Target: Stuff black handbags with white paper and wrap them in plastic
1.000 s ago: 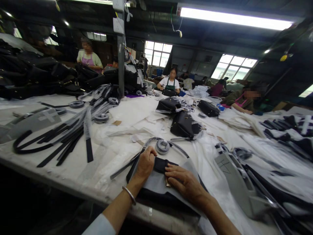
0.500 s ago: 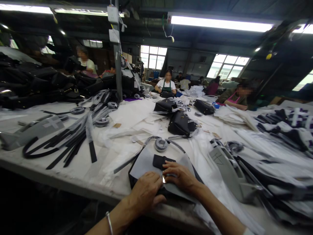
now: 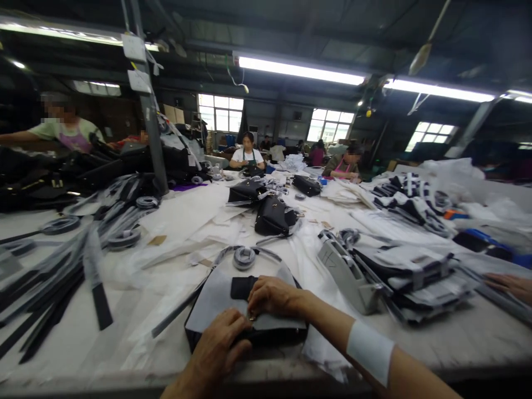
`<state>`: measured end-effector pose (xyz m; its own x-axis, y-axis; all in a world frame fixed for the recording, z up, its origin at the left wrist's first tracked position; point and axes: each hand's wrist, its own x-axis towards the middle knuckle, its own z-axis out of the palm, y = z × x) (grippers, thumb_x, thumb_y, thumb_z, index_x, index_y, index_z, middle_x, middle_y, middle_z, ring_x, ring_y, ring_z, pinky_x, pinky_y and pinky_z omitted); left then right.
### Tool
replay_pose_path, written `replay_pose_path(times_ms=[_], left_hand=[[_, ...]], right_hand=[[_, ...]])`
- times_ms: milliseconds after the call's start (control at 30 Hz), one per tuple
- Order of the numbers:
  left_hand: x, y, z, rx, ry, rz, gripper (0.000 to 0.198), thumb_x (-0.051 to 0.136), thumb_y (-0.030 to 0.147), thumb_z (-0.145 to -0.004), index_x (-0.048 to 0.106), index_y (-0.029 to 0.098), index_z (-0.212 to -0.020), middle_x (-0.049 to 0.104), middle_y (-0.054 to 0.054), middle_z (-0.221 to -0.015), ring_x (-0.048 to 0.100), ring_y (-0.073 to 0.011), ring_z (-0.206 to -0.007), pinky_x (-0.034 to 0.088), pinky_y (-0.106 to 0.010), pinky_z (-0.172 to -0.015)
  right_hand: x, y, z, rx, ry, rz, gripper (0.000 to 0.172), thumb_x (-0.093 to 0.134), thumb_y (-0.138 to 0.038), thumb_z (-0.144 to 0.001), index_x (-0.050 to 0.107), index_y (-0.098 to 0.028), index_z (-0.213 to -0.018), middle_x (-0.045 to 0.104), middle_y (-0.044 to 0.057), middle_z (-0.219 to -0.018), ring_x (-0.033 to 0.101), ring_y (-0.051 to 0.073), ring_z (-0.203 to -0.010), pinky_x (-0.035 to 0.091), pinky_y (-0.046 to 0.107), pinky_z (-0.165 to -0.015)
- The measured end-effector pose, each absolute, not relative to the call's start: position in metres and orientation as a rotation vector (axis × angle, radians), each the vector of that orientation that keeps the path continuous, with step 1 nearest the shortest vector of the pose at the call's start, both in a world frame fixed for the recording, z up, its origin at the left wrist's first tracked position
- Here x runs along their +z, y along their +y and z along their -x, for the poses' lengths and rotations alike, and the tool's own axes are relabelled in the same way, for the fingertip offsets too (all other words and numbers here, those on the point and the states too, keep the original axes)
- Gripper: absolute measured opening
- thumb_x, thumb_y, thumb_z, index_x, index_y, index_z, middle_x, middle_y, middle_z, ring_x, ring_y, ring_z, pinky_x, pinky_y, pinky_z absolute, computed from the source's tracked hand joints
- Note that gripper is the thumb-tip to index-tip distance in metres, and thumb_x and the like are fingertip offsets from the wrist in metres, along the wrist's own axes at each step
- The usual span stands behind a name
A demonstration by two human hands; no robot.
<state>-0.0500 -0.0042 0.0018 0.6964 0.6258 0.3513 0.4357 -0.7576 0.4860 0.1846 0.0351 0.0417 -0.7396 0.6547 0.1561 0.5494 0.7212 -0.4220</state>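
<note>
A black handbag (image 3: 208, 305) wrapped in grey protective sheet lies flat at the near table edge. My left hand (image 3: 216, 354) rests on its near edge, fingers curled against the front. My right hand (image 3: 272, 296) lies across the top, fingertips pinched at a small metal clasp on the black flap (image 3: 241, 287). A roll of grey tape (image 3: 244, 257) sits just beyond the bag, with a wrapped strap looping round it.
Black straps (image 3: 83, 260) and tape rolls (image 3: 123, 238) lie at the left. Wrapped bags are stacked at the right (image 3: 399, 277). Two black handbags (image 3: 272, 216) stand mid-table. Another person's hand (image 3: 509, 285) reaches in at far right. Other people sit along the far side.
My left hand has moved from the bag's far left corner to its near edge. My right hand shifted left onto the clasp. The view has swung right.
</note>
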Motion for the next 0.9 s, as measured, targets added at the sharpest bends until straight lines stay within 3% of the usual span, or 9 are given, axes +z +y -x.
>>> replay_pose_path(times_ms=[67, 200, 400, 633, 767, 900], left_hand=[[-0.001, 0.0, 0.05, 0.822, 0.772, -2.549, 0.024, 0.063, 0.016, -0.085, 0.066, 0.027, -0.105, 0.066, -0.002, -0.103, 0.065, -0.0193, -0.094, 0.055, -0.028, -0.083], [-0.009, 0.004, 0.047, 0.937, 0.705, -2.646, 0.046, 0.062, 0.014, -0.083, 0.059, 0.03, -0.127, 0.067, -0.004, -0.109, 0.067, -0.0182, -0.097, 0.057, -0.026, -0.085], [-0.033, -0.001, 0.045, 1.159, 0.755, -2.959, 0.037, 0.046, 0.015, -0.094, 0.062, 0.027, -0.125, 0.065, -0.008, -0.124, 0.063, -0.0234, -0.114, 0.055, -0.036, -0.099], [-0.047, 0.01, 0.051, 1.123, 0.598, -3.198, 0.034, 0.039, 0.02, -0.101, 0.063, 0.028, -0.125, 0.071, -0.002, -0.116, 0.068, -0.0147, -0.105, 0.052, -0.024, -0.099], [-0.046, 0.008, 0.047, 1.083, 0.786, -3.108, 0.039, 0.035, 0.016, -0.1, 0.066, 0.031, -0.118, 0.071, -0.001, -0.115, 0.069, -0.0163, -0.103, 0.054, -0.029, -0.099], [-0.043, 0.007, 0.049, 1.121, 0.71, -3.117, 0.036, 0.039, 0.021, -0.1, 0.063, 0.033, -0.124, 0.072, -0.001, -0.114, 0.07, -0.0185, -0.102, 0.057, -0.029, -0.094]], right_hand=[[0.038, 0.04, -0.184, 0.503, -2.63, 0.959, 0.007, 0.073, -0.02, -0.086, 0.078, -0.022, -0.09, 0.075, 0.0, -0.093, 0.066, 0.014, -0.09, 0.046, 0.027, -0.093], [0.038, 0.047, -0.183, 0.513, -2.642, 0.94, 0.008, 0.072, -0.015, -0.086, 0.078, -0.02, -0.09, 0.075, 0.0, -0.092, 0.067, 0.013, -0.09, 0.045, 0.026, -0.094], [0.03, 0.039, -0.185, 0.472, -2.618, 0.945, 0.012, 0.077, -0.027, -0.085, 0.077, -0.018, -0.093, 0.076, 0.003, -0.097, 0.067, 0.013, -0.092, 0.046, 0.024, -0.091], [0.019, 0.023, -0.18, 0.369, -2.543, 1.025, 0.01, 0.078, -0.025, -0.085, 0.074, -0.017, -0.09, 0.075, 0.002, -0.095, 0.066, 0.013, -0.093, 0.041, 0.025, -0.092], [0.03, 0.031, -0.177, 0.281, -2.686, 0.975, 0.008, 0.077, -0.026, -0.086, 0.074, -0.019, -0.088, 0.074, 0.0, -0.091, 0.064, 0.013, -0.088, 0.041, 0.026, -0.088], [0.035, 0.038, -0.176, 0.079, -2.842, 0.909, 0.009, 0.07, -0.026, -0.089, 0.071, -0.017, -0.086, 0.07, 0.002, -0.087, 0.059, 0.016, -0.081, 0.043, 0.027, -0.084]])
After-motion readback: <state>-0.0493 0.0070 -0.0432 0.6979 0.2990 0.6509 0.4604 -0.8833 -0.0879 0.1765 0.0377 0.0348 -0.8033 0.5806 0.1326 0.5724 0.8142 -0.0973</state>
